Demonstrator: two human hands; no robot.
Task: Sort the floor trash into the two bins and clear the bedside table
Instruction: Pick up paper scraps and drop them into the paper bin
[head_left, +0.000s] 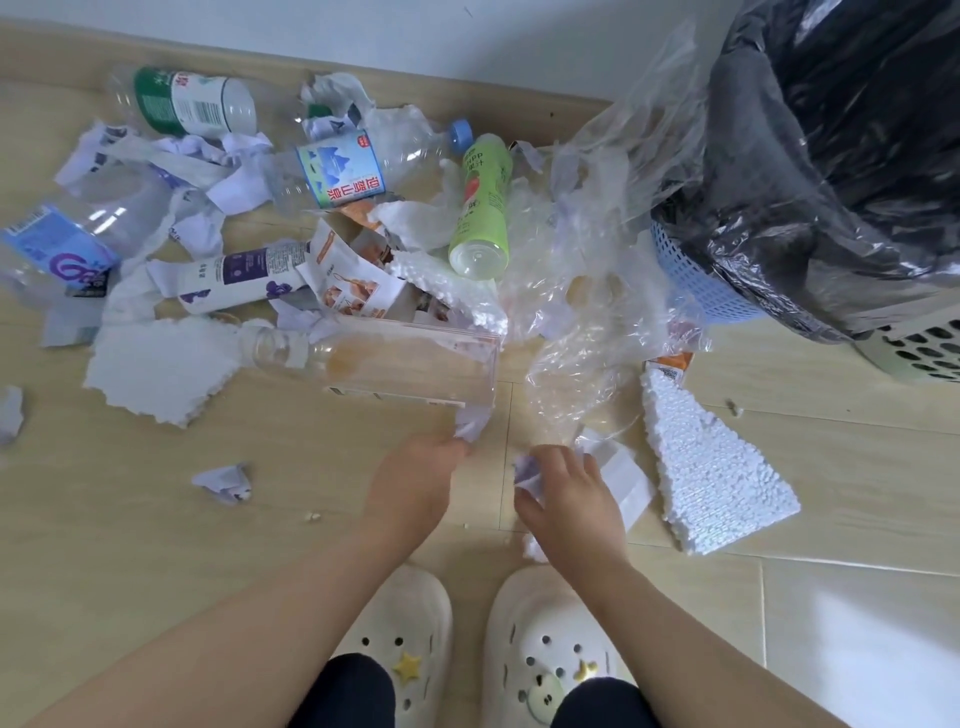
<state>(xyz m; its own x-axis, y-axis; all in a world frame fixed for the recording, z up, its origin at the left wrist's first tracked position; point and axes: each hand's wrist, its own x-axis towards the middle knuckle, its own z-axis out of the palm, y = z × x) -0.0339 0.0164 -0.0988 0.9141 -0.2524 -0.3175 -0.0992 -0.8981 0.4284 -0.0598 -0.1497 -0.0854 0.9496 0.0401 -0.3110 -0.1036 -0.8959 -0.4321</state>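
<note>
Both hands down in the floor trash
Plastic bottles (340, 169) and torn paper (156, 366) cover the floor on the left; left hand (415, 486) pinches a paper scrap (474, 422) at the clear box's (415, 364) corner, right hand (574, 501) curls round a crumpled paper wad (527, 472), styrofoam wedge (717, 480) just beside it, black-bagged bin (841, 156) top right

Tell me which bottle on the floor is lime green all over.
The lime-green bottle lying just right of the blue-capped water bottle. The rest are clear or white with printed labels.
</note>
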